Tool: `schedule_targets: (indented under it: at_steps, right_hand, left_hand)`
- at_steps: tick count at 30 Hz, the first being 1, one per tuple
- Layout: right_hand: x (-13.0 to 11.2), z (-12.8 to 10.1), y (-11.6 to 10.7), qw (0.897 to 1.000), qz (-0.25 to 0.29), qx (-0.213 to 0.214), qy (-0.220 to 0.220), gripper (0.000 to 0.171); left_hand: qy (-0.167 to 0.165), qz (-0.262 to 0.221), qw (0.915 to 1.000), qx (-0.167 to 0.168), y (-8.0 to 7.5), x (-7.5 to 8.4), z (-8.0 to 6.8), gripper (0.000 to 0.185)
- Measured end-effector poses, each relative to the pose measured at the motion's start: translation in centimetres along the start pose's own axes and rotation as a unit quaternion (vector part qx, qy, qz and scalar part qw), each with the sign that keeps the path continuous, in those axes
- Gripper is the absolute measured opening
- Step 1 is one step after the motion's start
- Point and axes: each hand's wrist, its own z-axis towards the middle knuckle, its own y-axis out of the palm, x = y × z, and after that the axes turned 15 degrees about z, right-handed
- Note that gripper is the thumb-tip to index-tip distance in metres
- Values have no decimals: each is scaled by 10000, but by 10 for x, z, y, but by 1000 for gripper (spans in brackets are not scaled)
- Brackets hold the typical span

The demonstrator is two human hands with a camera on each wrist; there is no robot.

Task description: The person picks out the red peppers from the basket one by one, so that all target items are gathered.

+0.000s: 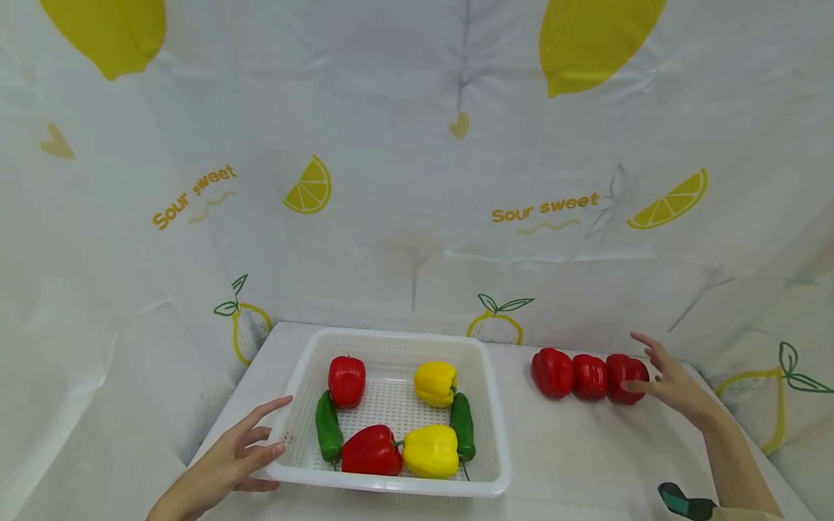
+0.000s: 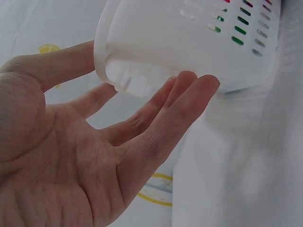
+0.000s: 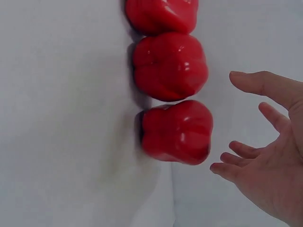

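1. Head view: my left hand (image 1: 228,456) lies open at the basket (image 1: 306,362) corner; my right hand (image 1: 671,380), fingers spread, is beside the end pepper (image 1: 624,376) of three on the table (image 1: 573,456).
2. Left wrist: straight fingers (image 2: 189,94) touch the basket (image 2: 156,42) (holding nothing).
3. Right wrist: fingers (image 3: 232,170) loose, just beside the pepper (image 3: 177,132).

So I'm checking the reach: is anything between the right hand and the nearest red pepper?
Nothing visible. The right hand is open beside the nearest red pepper, with only bare white table in the gap between them.
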Motion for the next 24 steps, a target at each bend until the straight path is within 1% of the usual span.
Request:
schedule_targets:
  at_steps: [5, 11, 15, 19, 22, 24]
  right_hand:
    - [-23, 1, 10, 9989, -102, -25, -451, 112]
    - [-56, 1, 27, 9938, -188, -143, -1088, 108]
    - [-74, 1, 40, 9889, 19, -288, -1460, 100]
    - [-90, 2, 55, 9816, 370, -528, -1797, 93]
    - [-103, 2, 68, 9783, 473, -650, -1909, 92]
    - [-113, 3, 77, 9779, 501, -725, -1894, 92]
  left_hand:
    - [-80, 53, 9999, 43, 2, 0, -1, 81]
    - [-63, 42, 10000, 35, 1, 1, -1, 81]
    - [-20, -12, 10000, 1, 1, 1, 0, 80]
    - [-9, -8, 10000, -1, 1, 0, 0, 80]
    - [-48, 25, 10000, 28, 1, 0, 0, 81]
    - [-27, 30, 10000, 26, 1, 0, 0, 80]
